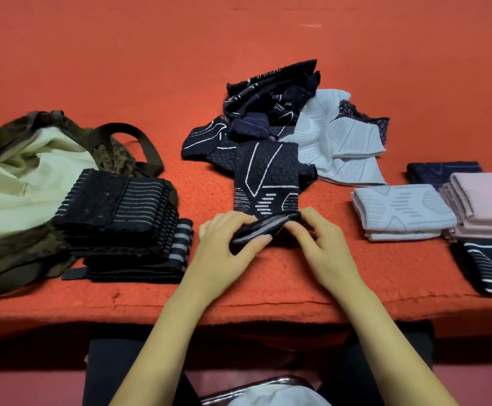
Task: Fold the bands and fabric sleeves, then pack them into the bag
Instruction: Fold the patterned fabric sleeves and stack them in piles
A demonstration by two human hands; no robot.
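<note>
left hand [224, 253], right hand [324, 244]: both tight around the dark sleeve [265, 177], near end

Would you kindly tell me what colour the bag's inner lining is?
Pale cream lining, seen in the head view.

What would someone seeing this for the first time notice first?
First, the left hand and right hand pinching the near end of a dark sleeve at the front centre of the red table. Behind it lies a tangled heap of dark and pale sleeves. An open bag sits on the left, folded piles on the right.
</note>
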